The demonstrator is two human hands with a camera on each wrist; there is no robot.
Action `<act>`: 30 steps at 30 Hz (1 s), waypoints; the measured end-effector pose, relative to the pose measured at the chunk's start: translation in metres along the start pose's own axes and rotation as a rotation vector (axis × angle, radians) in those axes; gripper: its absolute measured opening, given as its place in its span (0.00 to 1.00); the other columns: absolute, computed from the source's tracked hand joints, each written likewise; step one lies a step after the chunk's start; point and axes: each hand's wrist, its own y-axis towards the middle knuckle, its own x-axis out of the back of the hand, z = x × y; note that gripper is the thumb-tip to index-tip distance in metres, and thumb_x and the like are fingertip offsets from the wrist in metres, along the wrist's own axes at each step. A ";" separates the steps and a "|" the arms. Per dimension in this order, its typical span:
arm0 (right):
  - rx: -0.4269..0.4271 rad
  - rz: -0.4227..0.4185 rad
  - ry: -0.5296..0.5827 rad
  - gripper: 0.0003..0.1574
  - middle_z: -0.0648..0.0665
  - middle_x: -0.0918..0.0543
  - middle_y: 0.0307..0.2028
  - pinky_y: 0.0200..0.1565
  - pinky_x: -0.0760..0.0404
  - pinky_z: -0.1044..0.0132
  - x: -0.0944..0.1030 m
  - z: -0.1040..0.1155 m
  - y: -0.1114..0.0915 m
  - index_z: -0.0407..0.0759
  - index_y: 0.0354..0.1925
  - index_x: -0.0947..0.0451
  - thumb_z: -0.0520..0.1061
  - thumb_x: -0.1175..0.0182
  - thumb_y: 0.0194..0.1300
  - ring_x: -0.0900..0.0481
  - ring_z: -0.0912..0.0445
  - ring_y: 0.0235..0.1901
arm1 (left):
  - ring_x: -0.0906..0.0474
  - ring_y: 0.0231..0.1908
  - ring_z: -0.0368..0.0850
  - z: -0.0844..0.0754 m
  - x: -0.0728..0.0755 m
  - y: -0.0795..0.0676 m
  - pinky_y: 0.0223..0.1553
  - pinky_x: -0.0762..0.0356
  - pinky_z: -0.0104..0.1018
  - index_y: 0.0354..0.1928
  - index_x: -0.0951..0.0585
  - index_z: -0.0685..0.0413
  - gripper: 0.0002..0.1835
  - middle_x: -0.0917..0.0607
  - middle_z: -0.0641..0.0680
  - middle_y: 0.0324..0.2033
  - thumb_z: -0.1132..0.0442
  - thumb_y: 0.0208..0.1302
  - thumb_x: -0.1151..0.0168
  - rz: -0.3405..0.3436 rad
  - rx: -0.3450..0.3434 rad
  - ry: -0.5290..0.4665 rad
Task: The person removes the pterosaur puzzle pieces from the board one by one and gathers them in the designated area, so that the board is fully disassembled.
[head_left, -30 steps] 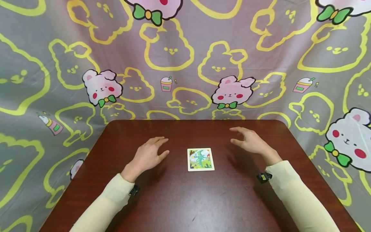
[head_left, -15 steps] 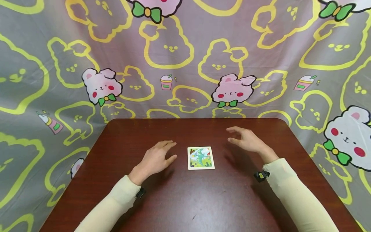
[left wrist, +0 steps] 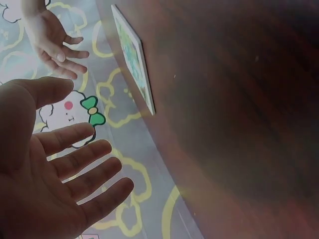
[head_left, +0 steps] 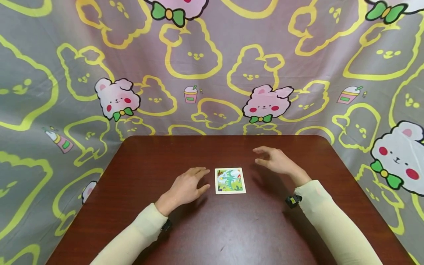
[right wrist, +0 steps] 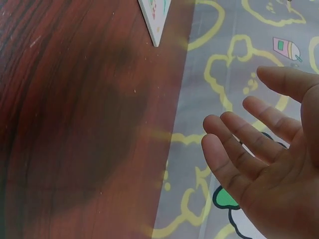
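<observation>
A square picture panel (head_left: 230,180) with a pale border lies flat on the dark table; its picture shows a green-blue winged dinosaur among plants. My left hand (head_left: 187,187) hovers just left of it, thumb and fingers spread apart and holding nothing. On the other side my right hand (head_left: 276,161) is above the table, a little farther back, also holding nothing. The left wrist view shows the panel (left wrist: 132,59) edge-on beyond my spread fingers (left wrist: 92,164). Only a corner of the panel (right wrist: 157,25) enters the right wrist view, away from my right hand (right wrist: 269,154).
The brown wooden table (head_left: 232,228) has rounded far corners. A grey curtain (head_left: 205,44) printed with yellow outlines and white bunnies hangs behind it and along both sides. Each wrist carries a small black device (head_left: 293,201) below a cream sleeve (head_left: 331,221).
My left hand has moved right, toward the panel. My right hand has shifted left and slightly nearer to it as well. The panel stays in place on the table.
</observation>
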 end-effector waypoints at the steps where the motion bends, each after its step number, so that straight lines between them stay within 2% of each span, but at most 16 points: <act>1: 0.003 0.000 0.001 0.28 0.40 0.18 0.60 0.54 0.19 0.46 -0.001 0.000 0.001 0.46 0.64 0.25 0.47 0.36 0.67 0.17 0.42 0.55 | 0.24 0.63 0.52 -0.001 -0.001 0.000 0.56 0.19 0.50 0.66 0.23 0.50 0.30 0.21 0.55 0.63 0.46 0.66 0.35 0.005 0.001 -0.001; 8: 0.023 0.005 -0.010 0.27 0.40 0.18 0.59 0.55 0.20 0.45 -0.008 0.003 0.004 0.45 0.63 0.25 0.47 0.36 0.67 0.19 0.42 0.56 | 0.25 0.64 0.52 -0.009 -0.008 0.001 0.57 0.20 0.50 0.66 0.24 0.51 0.30 0.22 0.55 0.64 0.46 0.67 0.36 0.047 -0.016 0.010; 18: 0.029 0.041 0.004 0.26 0.37 0.18 0.59 0.57 0.21 0.43 -0.016 0.010 0.008 0.44 0.62 0.24 0.47 0.37 0.67 0.20 0.42 0.58 | 0.26 0.65 0.53 -0.016 -0.017 0.000 0.59 0.22 0.50 0.67 0.25 0.53 0.30 0.23 0.57 0.65 0.47 0.67 0.37 0.077 -0.074 -0.021; 30: 0.052 0.059 0.011 0.23 0.36 0.16 0.56 0.57 0.21 0.43 -0.031 0.014 0.013 0.39 0.59 0.21 0.46 0.37 0.67 0.19 0.43 0.57 | 0.31 0.69 0.56 -0.026 -0.026 0.002 0.64 0.25 0.50 0.71 0.29 0.53 0.33 0.27 0.59 0.69 0.44 0.70 0.41 0.189 -0.113 -0.018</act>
